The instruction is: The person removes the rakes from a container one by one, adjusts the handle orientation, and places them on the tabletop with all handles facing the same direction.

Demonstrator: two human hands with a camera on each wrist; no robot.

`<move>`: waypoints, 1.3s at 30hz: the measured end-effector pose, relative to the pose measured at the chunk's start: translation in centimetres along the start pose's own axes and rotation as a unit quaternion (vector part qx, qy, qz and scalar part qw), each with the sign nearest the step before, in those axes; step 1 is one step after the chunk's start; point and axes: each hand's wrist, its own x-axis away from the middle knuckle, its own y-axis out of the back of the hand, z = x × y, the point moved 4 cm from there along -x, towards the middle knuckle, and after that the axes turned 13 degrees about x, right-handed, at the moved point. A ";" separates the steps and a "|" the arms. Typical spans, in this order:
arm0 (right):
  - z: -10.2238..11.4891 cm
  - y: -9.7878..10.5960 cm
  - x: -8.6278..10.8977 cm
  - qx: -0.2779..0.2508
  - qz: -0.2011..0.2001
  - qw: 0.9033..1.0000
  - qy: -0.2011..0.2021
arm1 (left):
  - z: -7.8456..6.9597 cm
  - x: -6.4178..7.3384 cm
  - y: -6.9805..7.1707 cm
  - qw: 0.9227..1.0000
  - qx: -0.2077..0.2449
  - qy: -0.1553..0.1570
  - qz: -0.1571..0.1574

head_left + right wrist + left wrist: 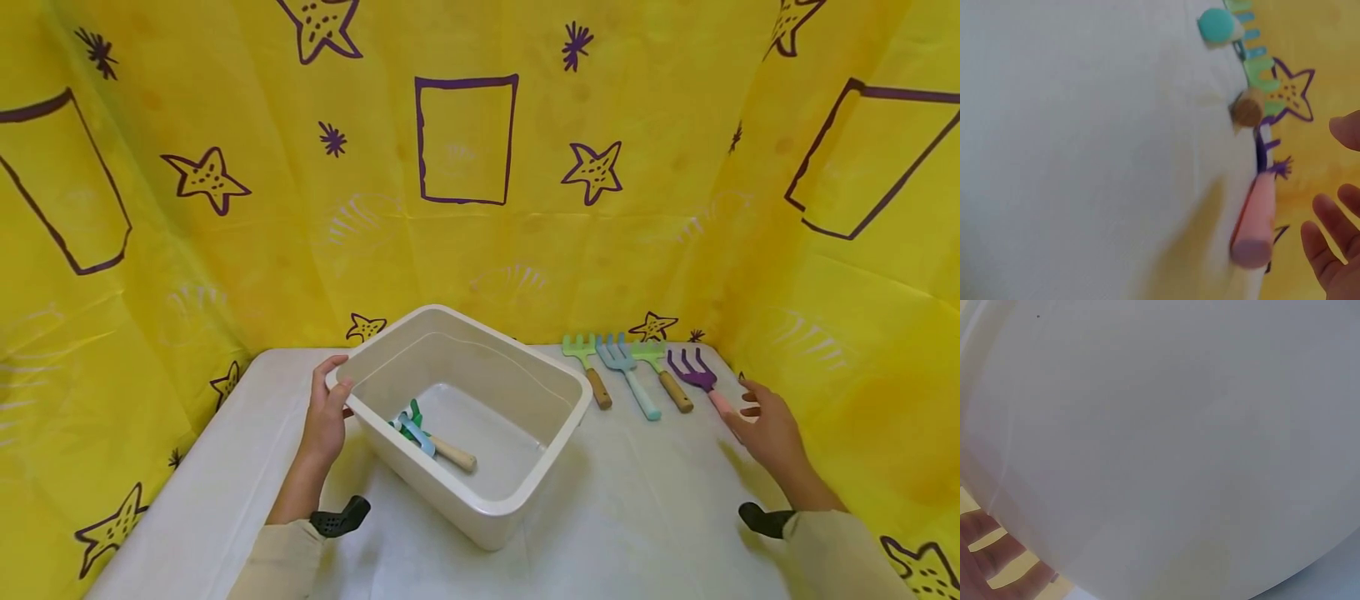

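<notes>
My left hand (327, 412) grips the left corner of a cream plastic bin (427, 493), thumb over the rim and fingers outside; the bin sits with one corner turned towards me. Inside lie small garden tools: a wooden handle (453, 454) with blue and green parts, partly overlapping. My right hand (776, 437) is beside a purple hand fork (697, 379) with a pink handle (1254, 219). Its fingers are loosely spread, and in the right wrist view they stand apart from that handle. In the left wrist view the bin's wall (1166, 437) hides most else.
Left of the purple fork lie a green hand fork (675, 393) with a wooden handle, a blue hand fork (641, 393) and another green hand fork (597, 388). They lie along the back of the white table (645, 517). Yellow patterned cloth (465, 250) surrounds the table's back and sides.
</notes>
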 end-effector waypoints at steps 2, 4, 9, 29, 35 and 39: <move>0.9 0.2 -0.3 -0.003 -0.015 1.000 0.017 | 0.0 0.0 0.0 1.000 0.001 -0.001 0.000; 1.8 0.4 -0.6 -0.007 -0.025 0.999 0.029 | 0.0 0.0 0.0 1.000 0.002 0.000 0.001; 4.0 0.8 -1.0 -0.012 -0.020 0.999 0.047 | -0.1 0.1 -0.1 1.000 0.006 0.000 0.004; 12.0 2.9 -2.0 -0.048 -0.062 0.984 0.158 | 0.1 -0.2 0.1 1.000 0.006 0.001 0.000; 15.4 2.9 -2.1 -0.065 -0.070 0.973 0.209 | 0.1 -0.2 0.1 1.000 0.005 0.002 -0.002; 17.6 2.9 -2.0 -0.068 -0.071 0.964 0.247 | 0.2 -0.2 0.1 1.000 -0.001 0.001 -0.004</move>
